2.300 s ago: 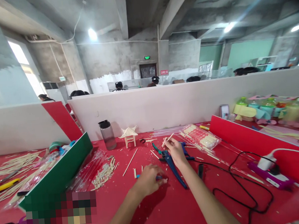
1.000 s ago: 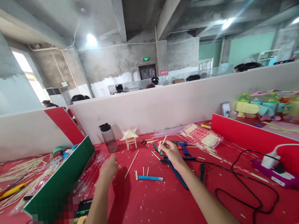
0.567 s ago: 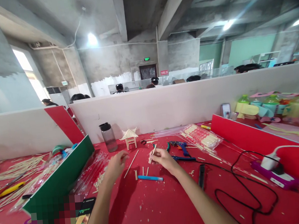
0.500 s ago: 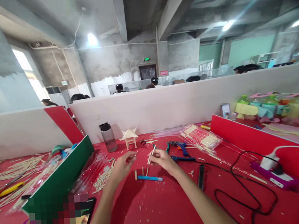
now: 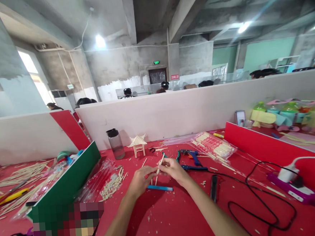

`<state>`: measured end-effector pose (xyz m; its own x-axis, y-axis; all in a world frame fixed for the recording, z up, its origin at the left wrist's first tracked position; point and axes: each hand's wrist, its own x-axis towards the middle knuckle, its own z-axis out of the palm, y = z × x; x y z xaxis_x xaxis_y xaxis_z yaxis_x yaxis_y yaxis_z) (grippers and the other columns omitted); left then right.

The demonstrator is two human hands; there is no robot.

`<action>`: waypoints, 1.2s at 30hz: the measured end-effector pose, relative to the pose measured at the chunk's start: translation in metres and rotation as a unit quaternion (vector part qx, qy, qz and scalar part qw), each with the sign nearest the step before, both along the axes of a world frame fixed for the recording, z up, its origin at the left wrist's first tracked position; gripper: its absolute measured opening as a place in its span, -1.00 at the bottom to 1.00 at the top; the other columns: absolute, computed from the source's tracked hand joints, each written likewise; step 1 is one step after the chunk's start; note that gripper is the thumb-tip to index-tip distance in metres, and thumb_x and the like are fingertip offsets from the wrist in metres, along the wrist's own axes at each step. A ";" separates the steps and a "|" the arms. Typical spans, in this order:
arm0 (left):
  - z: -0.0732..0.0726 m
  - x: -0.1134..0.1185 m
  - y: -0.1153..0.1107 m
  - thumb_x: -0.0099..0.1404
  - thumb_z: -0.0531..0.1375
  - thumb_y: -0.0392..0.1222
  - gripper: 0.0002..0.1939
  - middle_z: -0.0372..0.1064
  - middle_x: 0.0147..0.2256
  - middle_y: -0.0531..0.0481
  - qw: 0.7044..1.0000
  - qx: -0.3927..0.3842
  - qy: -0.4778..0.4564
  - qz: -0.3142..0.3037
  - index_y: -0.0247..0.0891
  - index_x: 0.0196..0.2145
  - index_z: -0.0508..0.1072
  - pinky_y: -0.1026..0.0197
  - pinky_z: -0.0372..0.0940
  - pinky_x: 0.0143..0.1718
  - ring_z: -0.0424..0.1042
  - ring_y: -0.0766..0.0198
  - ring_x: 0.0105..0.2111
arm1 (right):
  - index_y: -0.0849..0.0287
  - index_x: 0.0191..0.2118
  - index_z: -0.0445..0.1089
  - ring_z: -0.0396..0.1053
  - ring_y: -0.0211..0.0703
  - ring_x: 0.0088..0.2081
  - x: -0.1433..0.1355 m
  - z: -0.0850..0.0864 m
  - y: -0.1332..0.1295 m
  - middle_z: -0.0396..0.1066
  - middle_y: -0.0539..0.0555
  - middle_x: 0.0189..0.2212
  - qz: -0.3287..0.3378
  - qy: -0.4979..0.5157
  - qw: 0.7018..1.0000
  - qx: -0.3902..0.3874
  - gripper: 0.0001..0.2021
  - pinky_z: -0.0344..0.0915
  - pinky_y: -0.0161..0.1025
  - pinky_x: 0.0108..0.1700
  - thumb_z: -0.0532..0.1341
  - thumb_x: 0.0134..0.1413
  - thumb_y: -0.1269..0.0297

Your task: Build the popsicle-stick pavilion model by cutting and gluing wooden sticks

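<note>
My right hand (image 5: 175, 171) pinches pale wooden sticks (image 5: 161, 162), which stand tilted between thumb and fingers above the red table. My left hand (image 5: 142, 180) has its fingertips closed at the lower part of the same sticks, touching my right fingers; its grip is partly hidden. Just below the hands lies a blue pen-like tool (image 5: 160, 188), its left end covered by my left hand. Behind them stands a small pavilion model (image 5: 138, 145) made of wooden sticks.
A dark-lidded bottle (image 5: 115, 144) stands left of the model. Cut stick pieces (image 5: 113, 184) lie at left. To the right are a blue glue gun (image 5: 193, 157), a stick bundle (image 5: 215, 146), a black cutter (image 5: 213, 187), a looping black cable and a purple power strip (image 5: 293, 189).
My left hand has moved right and slightly down to meet the sticks at my right hand. My right hand keeps its hold. The view has shifted slightly.
</note>
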<state>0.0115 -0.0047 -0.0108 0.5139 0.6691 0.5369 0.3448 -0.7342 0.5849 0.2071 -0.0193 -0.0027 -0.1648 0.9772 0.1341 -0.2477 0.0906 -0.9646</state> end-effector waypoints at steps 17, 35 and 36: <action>-0.008 0.003 0.001 0.38 0.14 -0.16 -0.75 0.55 -0.27 -0.05 0.988 0.150 0.022 0.037 -0.17 -0.04 0.52 0.24 0.38 -0.19 0.49 0.27 -0.30 | 0.18 -0.42 0.50 0.47 -0.10 -0.37 -0.007 -0.004 0.000 0.53 0.05 -0.43 -0.040 0.029 0.999 -0.003 -0.61 0.42 -0.14 -0.19 0.48 -0.35 -0.01; -0.003 0.005 -0.004 0.37 0.13 -0.19 -0.73 0.50 -0.19 -0.09 0.994 0.097 0.033 0.047 -0.16 -0.01 0.47 0.17 0.34 -0.09 0.47 0.20 -0.18 | 0.18 -0.42 0.51 0.47 -0.06 -0.33 -0.007 0.002 -0.004 0.52 0.05 -0.44 -0.042 0.026 0.999 -0.002 -0.63 0.42 -0.11 -0.15 0.46 -0.30 -0.01; -0.002 0.006 -0.005 0.35 0.15 -0.19 -0.72 0.49 -0.17 -0.09 0.996 0.076 0.026 0.046 -0.15 0.00 0.45 0.16 0.33 -0.08 0.46 0.20 -0.17 | 0.18 -0.42 0.51 0.47 -0.06 -0.33 -0.006 0.002 -0.003 0.52 0.05 -0.44 -0.049 0.034 0.998 -0.001 -0.63 0.42 -0.10 -0.15 0.46 -0.29 -0.01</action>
